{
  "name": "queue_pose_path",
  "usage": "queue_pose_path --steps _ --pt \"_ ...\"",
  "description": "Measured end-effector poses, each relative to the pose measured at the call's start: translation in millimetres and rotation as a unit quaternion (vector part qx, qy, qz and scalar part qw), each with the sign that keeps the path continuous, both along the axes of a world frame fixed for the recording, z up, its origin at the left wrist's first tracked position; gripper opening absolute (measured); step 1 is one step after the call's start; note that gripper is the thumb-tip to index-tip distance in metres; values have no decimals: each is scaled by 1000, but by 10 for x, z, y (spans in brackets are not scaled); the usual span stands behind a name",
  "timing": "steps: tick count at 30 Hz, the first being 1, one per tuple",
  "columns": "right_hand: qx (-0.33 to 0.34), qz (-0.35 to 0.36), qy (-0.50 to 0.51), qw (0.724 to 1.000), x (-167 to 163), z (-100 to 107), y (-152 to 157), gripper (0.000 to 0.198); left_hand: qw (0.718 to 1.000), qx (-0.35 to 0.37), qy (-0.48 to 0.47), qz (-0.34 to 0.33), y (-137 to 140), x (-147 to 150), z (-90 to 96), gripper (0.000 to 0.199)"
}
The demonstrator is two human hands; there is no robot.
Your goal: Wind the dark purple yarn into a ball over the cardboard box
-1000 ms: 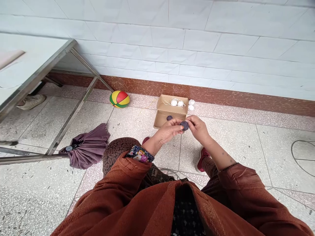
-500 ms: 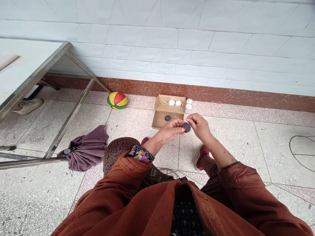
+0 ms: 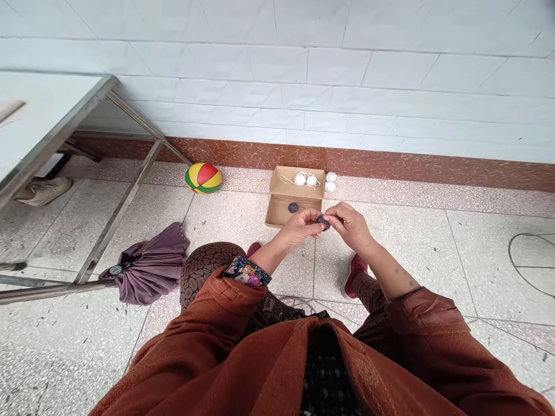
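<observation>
A small dark purple-grey yarn ball (image 3: pixel 322 222) is gripped between the thumb and fingers of my left hand (image 3: pixel 302 225). My right hand (image 3: pixel 350 226) is closed in a pinch right against that ball, seemingly on its thin yarn strand, which is hard to make out. Just beyond my hands an open cardboard box (image 3: pixel 272 215) stands on the floor, and a second dark yarn ball (image 3: pixel 293 207) lies inside it. Two white yarn balls (image 3: pixel 300 178) with loose strands rest in its raised lid. Beside the lid, two more white balls (image 3: pixel 330 186) sit on the floor.
A red, yellow and green ball (image 3: pixel 203 177) lies near the wall. To the left, a metal-framed table (image 3: pixel 99 86) stands with a folded purple umbrella (image 3: pixel 151 266) by its leg. Another person's shoe (image 3: pixel 47 190) shows beneath it. A wire loop (image 3: pixel 514 254) lies at right.
My right hand has come in from slightly above the dark yarn ball to press against it, covering more of it. The ball in my left hand has shifted slightly left.
</observation>
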State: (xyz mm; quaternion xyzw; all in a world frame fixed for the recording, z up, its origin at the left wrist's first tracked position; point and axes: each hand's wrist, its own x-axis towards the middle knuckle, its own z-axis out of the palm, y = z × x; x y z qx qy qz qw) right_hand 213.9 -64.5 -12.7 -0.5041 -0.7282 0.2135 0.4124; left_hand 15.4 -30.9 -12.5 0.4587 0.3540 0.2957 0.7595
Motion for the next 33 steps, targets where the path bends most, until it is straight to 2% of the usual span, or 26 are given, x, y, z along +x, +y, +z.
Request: queue_pose_path --steps 4,8,11,15,19,21,24,26,28,33 --pt "-14 -62 13 998 7 -88 62 17 997 -46 -45 -47 -26 -30 21 48" --pt "-61 -74 15 995 -54 -173 56 13 986 -119 -115 19 -14 -44 0 47" --pt "-86 -32 1 996 -110 -162 25 10 976 -142 -147 67 19 -53 -16 41" --pt "-86 48 22 995 -156 -26 1 11 976 -116 -125 135 63 -83 -46 35" --pt "-101 62 63 991 -192 129 2 12 985 -38 -20 169 72 -118 -93 39" --pt "-116 60 91 987 -214 168 11 16 988 6 13 152 56 -127 -107 40" --pt "-137 65 138 979 -241 169 44 24 996 49 33 67 9 -132 -95 39" --pt "-141 53 155 976 -248 143 79 26 998 57 27 -4 -27 -141 -62 38" --pt "-138 18 157 978 -248 106 115 26 998 48 3 -45 -55 -160 -17 40" --pt "-138 -57 168 975 -275 -10 171 20 997 -21 -76 -23 -83 -220 73 72"
